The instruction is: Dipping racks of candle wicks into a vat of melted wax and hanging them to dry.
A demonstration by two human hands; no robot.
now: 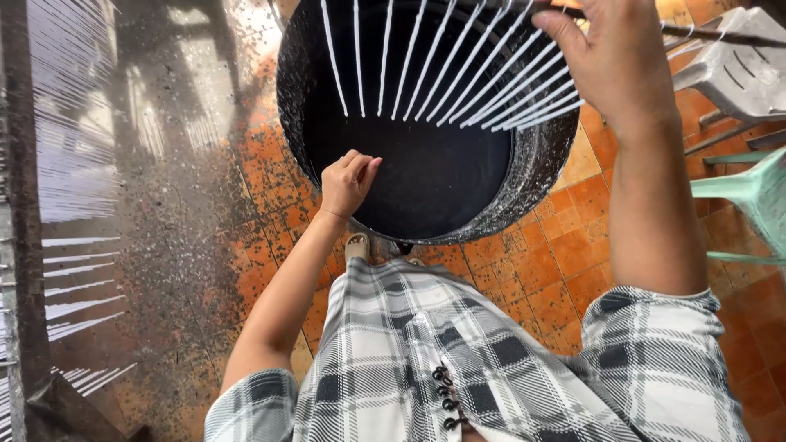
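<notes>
A: Start close in. What is the left hand (348, 184) doing?

B: It rests at the near rim of the big black tub (540, 164), its fingers (360, 168) curled in narrow. It seems to pinch something thin there, but I cannot tell what, if anything.

A: And beyond it?

B: Past those fingers lies the dark liquid (426, 176) in the tub, filling it low. Above the liquid hangs a fan of thin white sticks (458, 69), spread like comb teeth, their tips pointing down and toward the left hand.

A: Who holds them?

B: The right hand (614, 57), farther out and higher. Its fingers (565, 29) close around a dark rod (720, 34) that carries the sticks, thumb side toward the tub.

A: How would you do this well?

B: I would judge it wise to keep the rod level so all tips sit at one height, keep the sticks apart, and steady the row with the lower hand.

A: Anything around?

B: Orange floor tiles (557, 262), speckled dark, a grey plastic chair (737, 74) beyond the right hand, and racks of more white sticks (74, 286) well off to the left.
</notes>
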